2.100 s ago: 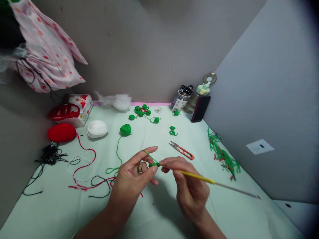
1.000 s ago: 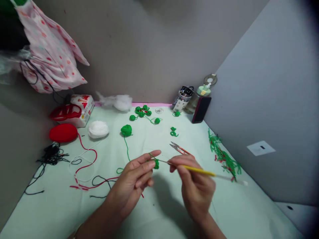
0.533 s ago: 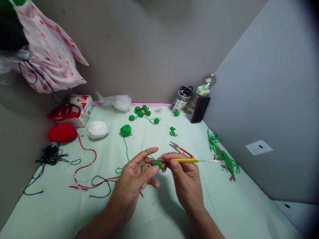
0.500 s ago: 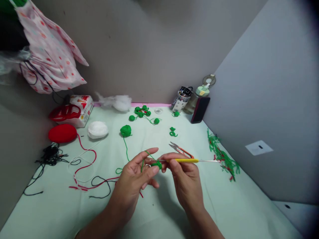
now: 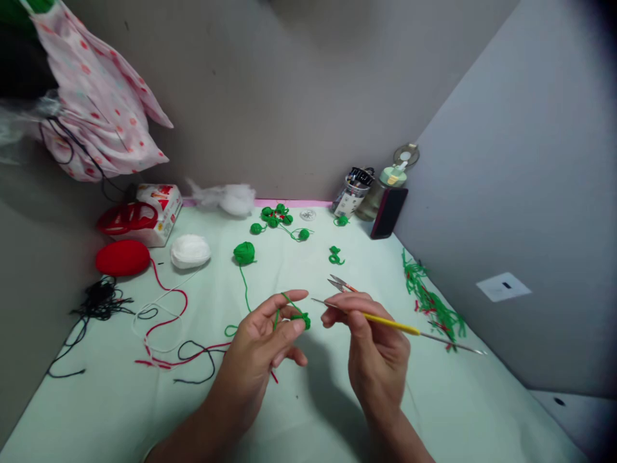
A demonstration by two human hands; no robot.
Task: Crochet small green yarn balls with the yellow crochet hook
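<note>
Between thumb and fingers, my left hand (image 5: 270, 337) pinches a small green crochet piece (image 5: 304, 319). Green yarn loops over its raised index finger and trails back to a green yarn ball (image 5: 244, 253). My right hand (image 5: 378, 341) grips a crochet hook (image 5: 390, 321) with a yellow handle, like a pen. The hook's thin tip points left, just apart from the crochet piece, and its other metal end sticks out to the right. Behind the right hand lie thread snips (image 5: 340, 283), their handles partly hidden by it.
Red (image 5: 123, 258) and white yarn balls (image 5: 191, 251) stand left, with loose strands in front. Small green crocheted balls (image 5: 276, 216) lie at the back near white stuffing (image 5: 236, 199). A pen cup (image 5: 351, 196), bottle and phone (image 5: 389, 213) stand back right; green yarn scraps (image 5: 429, 299) lie right.
The hook has come out of the green crochet piece. My right hand has moved right with it, and the hook now slopes down to the right. The left hand has barely moved.
</note>
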